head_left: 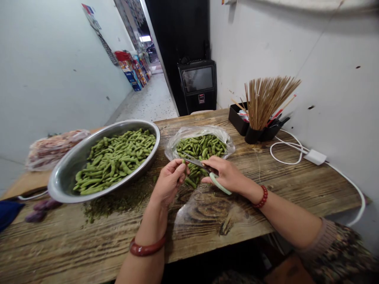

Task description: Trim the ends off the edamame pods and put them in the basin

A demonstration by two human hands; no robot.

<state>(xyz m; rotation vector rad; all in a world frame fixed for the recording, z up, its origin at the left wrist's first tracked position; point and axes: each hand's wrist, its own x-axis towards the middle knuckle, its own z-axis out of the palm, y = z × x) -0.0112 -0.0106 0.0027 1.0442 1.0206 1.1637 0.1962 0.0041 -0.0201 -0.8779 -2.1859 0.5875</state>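
Note:
Between thumb and fingers, my left hand (170, 177) pinches a green edamame pod (183, 161), mostly covered by the fingers. My right hand (226, 173) grips scissors (219, 184) with pale green handles, their blades pointing left at the pod. Just beyond both hands lies a clear plastic bag (229, 138), open and full of edamame pods (204, 144), with some spilling toward me. To the left, a large metal basin (56, 183) holds a heap of more pods (118, 157). Small green trimmings (115, 207) are scattered on the wooden table below the basin.
Behind the basin sits a plastic-wrapped pinkish bundle (56, 148). Purplish lumps (40, 211) and blue cloth (8, 213) lie far left. At right, wooden skewers (266, 100) stand in a black holder (253, 135), near a white cable with an adapter (315, 157). The wooden table (74, 252) meets the right wall.

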